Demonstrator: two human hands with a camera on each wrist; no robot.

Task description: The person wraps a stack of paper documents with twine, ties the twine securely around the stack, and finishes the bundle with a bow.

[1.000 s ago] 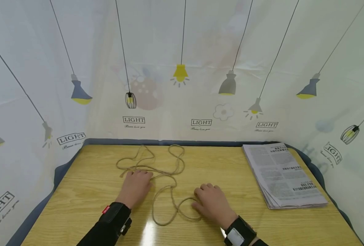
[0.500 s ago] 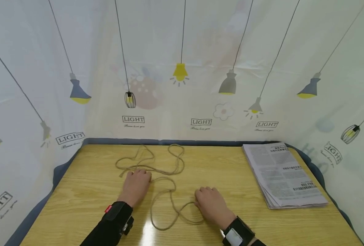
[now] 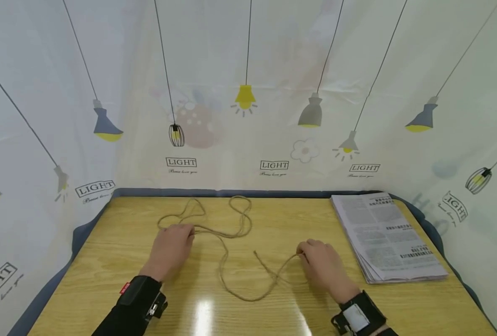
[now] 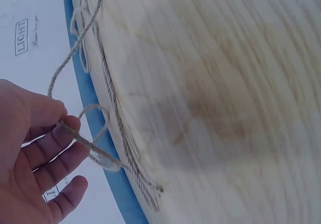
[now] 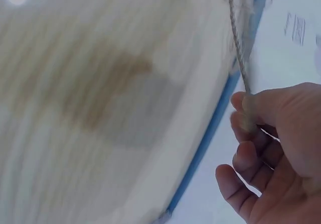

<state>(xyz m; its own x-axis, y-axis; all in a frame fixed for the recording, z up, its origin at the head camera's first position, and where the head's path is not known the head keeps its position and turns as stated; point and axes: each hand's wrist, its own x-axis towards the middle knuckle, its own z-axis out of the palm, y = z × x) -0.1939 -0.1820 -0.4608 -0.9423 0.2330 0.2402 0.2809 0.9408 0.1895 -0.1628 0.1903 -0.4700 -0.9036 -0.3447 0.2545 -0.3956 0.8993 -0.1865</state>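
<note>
A thin tan rope (image 3: 244,298) lies in loose loops over the wooden table, its far loops near the back edge. My left hand (image 3: 170,247) pinches the rope between thumb and index finger; the left wrist view shows the pinched strand (image 4: 83,141) running across the fingers. At the right, my right hand (image 3: 326,268) pinches another stretch of it between thumb and fingertips, and in the right wrist view that strand (image 5: 235,33) leads away taut. Between the hands the rope sags in a wide curve, crossing itself near a short free end (image 3: 255,254).
A stack of printed newspapers (image 3: 391,242) lies at the table's right side. The wooden table (image 3: 106,289) has a dark blue-grey border (image 3: 290,194) behind it. A pale curtain (image 3: 215,56) printed with lamps surrounds the table.
My right hand has moved right and slightly away, drawing the rope with it. My left hand has shifted left and slightly away. The near loop has opened into a wide curve, showing a free end.
</note>
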